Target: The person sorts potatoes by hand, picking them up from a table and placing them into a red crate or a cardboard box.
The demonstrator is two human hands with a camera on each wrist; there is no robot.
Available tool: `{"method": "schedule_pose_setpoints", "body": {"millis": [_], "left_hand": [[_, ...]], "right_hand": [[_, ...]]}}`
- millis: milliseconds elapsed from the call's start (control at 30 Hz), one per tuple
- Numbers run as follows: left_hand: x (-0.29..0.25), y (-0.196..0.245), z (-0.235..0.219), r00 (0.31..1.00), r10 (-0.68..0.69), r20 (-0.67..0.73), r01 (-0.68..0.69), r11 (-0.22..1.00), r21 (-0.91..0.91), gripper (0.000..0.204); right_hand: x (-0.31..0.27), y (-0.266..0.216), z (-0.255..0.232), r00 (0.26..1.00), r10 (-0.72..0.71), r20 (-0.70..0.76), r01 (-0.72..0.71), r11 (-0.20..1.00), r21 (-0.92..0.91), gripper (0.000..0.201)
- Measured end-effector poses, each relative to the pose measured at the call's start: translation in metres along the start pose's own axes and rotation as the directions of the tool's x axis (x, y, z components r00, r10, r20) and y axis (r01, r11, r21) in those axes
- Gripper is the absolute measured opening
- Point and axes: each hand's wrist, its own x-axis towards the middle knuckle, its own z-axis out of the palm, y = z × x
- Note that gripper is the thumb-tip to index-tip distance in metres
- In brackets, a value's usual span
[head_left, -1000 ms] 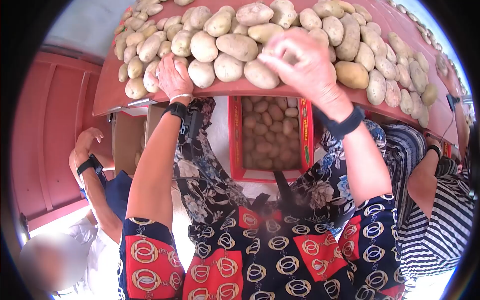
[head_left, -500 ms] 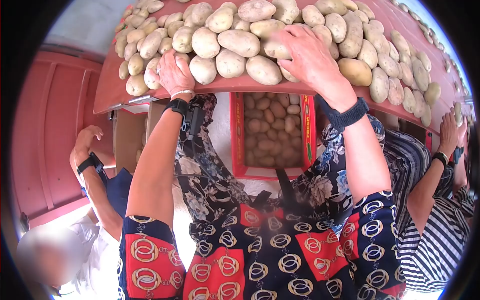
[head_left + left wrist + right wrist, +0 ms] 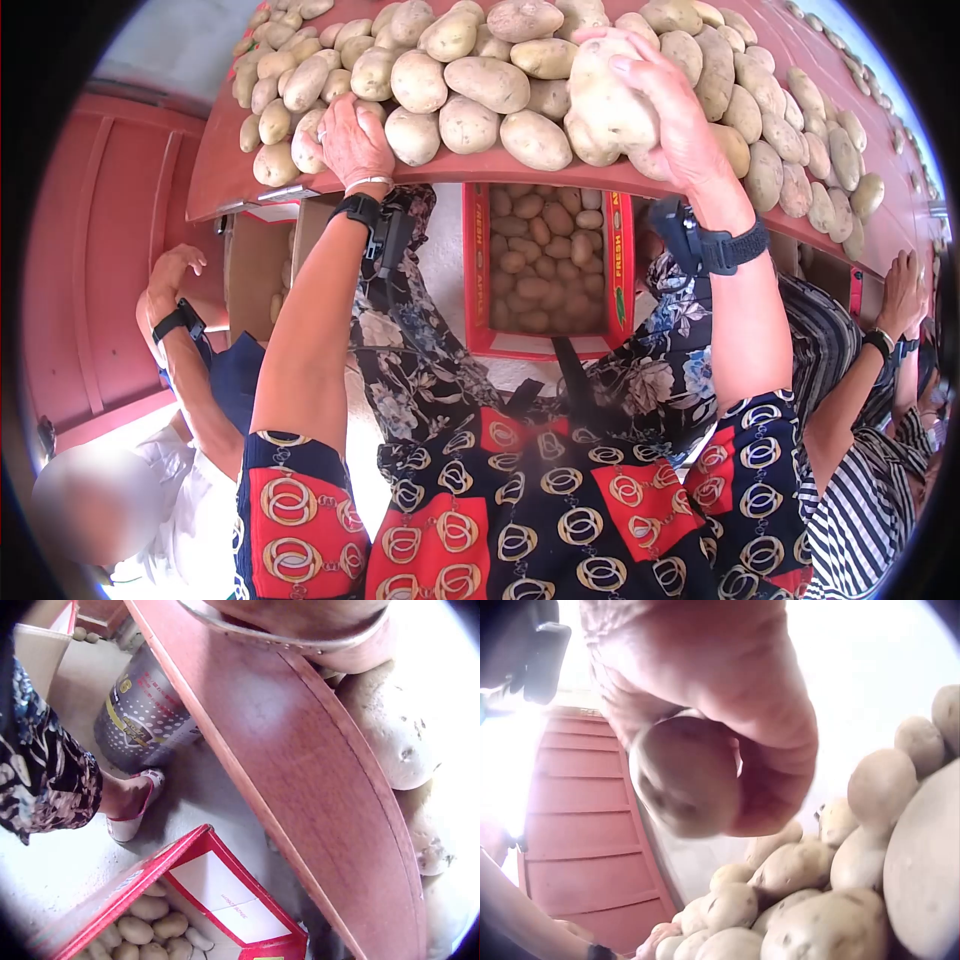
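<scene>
Right hand (image 3: 685, 120): your fingers and thumb are curled round a big pale potato (image 3: 608, 98), held over the front of the potato pile (image 3: 487, 84).
Right arm: you reach forward, wrist strap (image 3: 735, 250) just short of the table edge, hand coming at the potato from its right.
Left hand (image 3: 356, 145): your fingers lie loosely against potatoes at the table's (image 3: 229, 182) near edge.
Left arm: stretched forward, nearly straight.
Red box (image 3: 621, 262): below the edge, between your legs, with potatoes inside.
</scene>
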Motion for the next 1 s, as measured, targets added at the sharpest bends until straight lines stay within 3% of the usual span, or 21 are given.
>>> {"method": "schedule_pose_setpoints", "body": {"millis": [33, 67, 133, 200, 233, 267, 333, 467, 533, 567, 633, 667, 700, 767, 800, 900, 967, 1000], "left_hand": [[0.000, -0.001, 0.000, 1.000, -0.007, 0.016, 0.007, 1.000, -0.009, 0.034], [0.000, -0.001, -0.001, 1.000, -0.006, 0.015, 0.006, 1.000, -0.008, 0.034], [-0.002, 0.000, -0.001, 1.000, 0.010, -0.009, -0.009, 1.000, 0.024, 0.034], [-0.001, -0.002, 0.000, 1.000, 0.013, -0.003, -0.012, 1.000, 0.018, 0.034], [0.001, -0.002, -0.001, 1.000, 0.023, 0.000, -0.023, 1.000, -0.008, 0.034], [0.001, -0.002, -0.002, 1.000, 0.004, 0.029, -0.004, 1.000, 0.007, 0.034], [0.000, -0.001, -0.001, 1.000, -0.010, 0.015, 0.009, 0.999, 0.032, 0.034], [0.003, -0.005, 0.003, 1.000, 0.030, -0.001, -0.030, 1.000, 0.007, 0.034], [0.001, -0.002, -0.001, 1.000, 0.011, 0.012, -0.011, 0.999, 0.031, 0.034], [0.000, 0.000, -0.002, 1.000, 0.013, 0.009, -0.014, 0.999, 0.029, 0.034], [0.000, 0.000, -0.001, 1.000, 0.013, 0.006, -0.013, 1.000, 0.025, 0.035], [-0.001, -0.002, -0.001, 1.000, 0.019, 0.001, -0.019, 1.000, 0.024, 0.035], [-0.002, -0.002, -0.001, 1.000, 0.012, 0.010, -0.013, 0.999, 0.037, 0.036], [0.001, -0.003, 0.001, 1.000, 0.018, 0.000, -0.018, 0.999, 0.041, 0.036], [-0.001, -0.003, 0.001, 0.999, 0.030, -0.012, -0.030, 0.999, 0.030, 0.036], [0.001, -0.003, 0.000, 0.999, 0.022, 0.024, -0.023, 0.999, 0.035, 0.036], [0.002, -0.003, 0.002, 0.999, 0.038, -0.008, -0.038, 0.999, 0.037, 0.036], [0.000, -0.005, 0.004, 0.998, 0.047, -0.038, -0.045, 0.998, 0.038, 0.035]], "right_hand": [[-0.003, 0.000, 0.005, 0.996, 0.090, 0.022, -0.092, 0.986, 0.141, 0.030], [-0.007, 0.002, 0.011, 0.996, 0.088, 0.023, -0.091, 0.986, 0.142, 0.030], [-0.018, 0.013, 0.021, 0.966, 0.206, 0.159, -0.231, 0.958, 0.167, 0.039], [-0.028, 0.040, 0.032, 0.938, 0.251, 0.237, -0.252, 0.967, -0.028, 0.041], [-0.033, 0.036, 0.041, 0.912, 0.293, 0.286, -0.188, 0.920, -0.343, 0.040], [-0.038, 0.033, 0.049, 0.882, 0.351, 0.315, -0.091, 0.782, -0.617, 0.040], [-0.047, 0.062, 0.051, 0.806, 0.384, 0.450, 0.147, 0.606, -0.781, 0.037], [-0.060, 0.072, 0.046, 0.807, 0.428, 0.408, 0.183, 0.475, -0.861, 0.024], [-0.053, 0.076, 0.042, 0.891, 0.316, 0.326, 0.198, 0.375, -0.906, 0.034], [-0.048, 0.074, 0.033, 0.908, 0.234, 0.347, 0.240, 0.387, -0.890, 0.030], [-0.034, 0.047, 0.031, 0.952, 0.141, 0.272, 0.159, 0.532, -0.832, 0.015], [-0.029, 0.033, 0.029, 0.983, 0.123, 0.134, 0.022, 0.652, -0.758, 0.014], [-0.023, 0.021, 0.025, 0.999, 0.023, 0.031, 0.009, 0.626, -0.779, 0.014], [-0.007, 0.019, -0.007, 0.932, -0.361, -0.017, 0.179, 0.504, -0.845, 0.017], [-0.005, 0.007, -0.018, 0.911, -0.413, 0.022, 0.149, 0.279, -0.949, 0.020], [-0.005, 0.001, -0.030, 0.921, -0.383, -0.068, 0.023, 0.229, -0.973, 0.029], [-0.003, 0.016, -0.039, 0.910, -0.413, 0.031, 0.014, -0.043, -0.999, 0.037], [-0.002, 0.018, -0.038, 0.911, -0.411, 0.030, 0.016, -0.038, -0.999, 0.037]]}}
